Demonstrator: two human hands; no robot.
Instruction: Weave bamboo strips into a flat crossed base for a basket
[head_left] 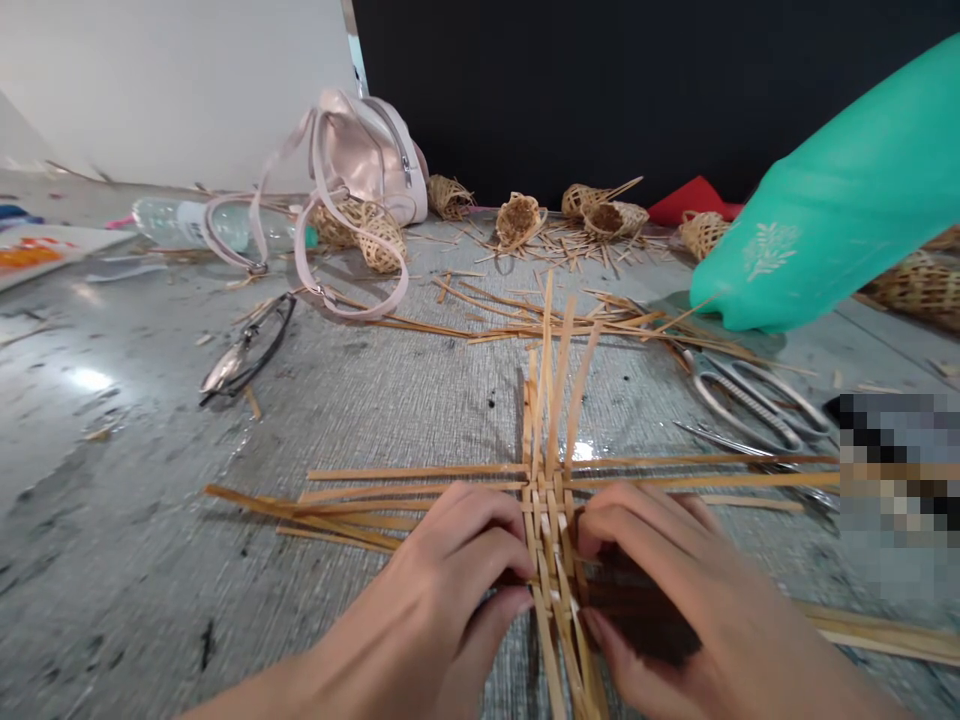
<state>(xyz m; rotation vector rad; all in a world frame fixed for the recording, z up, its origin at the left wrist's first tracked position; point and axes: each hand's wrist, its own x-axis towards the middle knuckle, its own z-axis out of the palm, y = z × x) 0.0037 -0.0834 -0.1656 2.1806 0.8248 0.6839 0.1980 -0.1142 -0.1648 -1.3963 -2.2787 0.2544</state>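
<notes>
From the head camera we see our left hand [457, 570] and right hand [660, 580] low in the middle, both pinching the crossing of a flat weave of bamboo strips [551, 490] that lies on the grey table [135, 560]. Our fingertips press the strips from either side, touching the woven centre. Scissors [754, 400] lie near, to the right, beside a teal sleeve [840, 220]. Further back sit small woven baskets [521, 218], a pink bag [367, 150], a plastic bottle [187, 222] and glasses [247, 350]
</notes>
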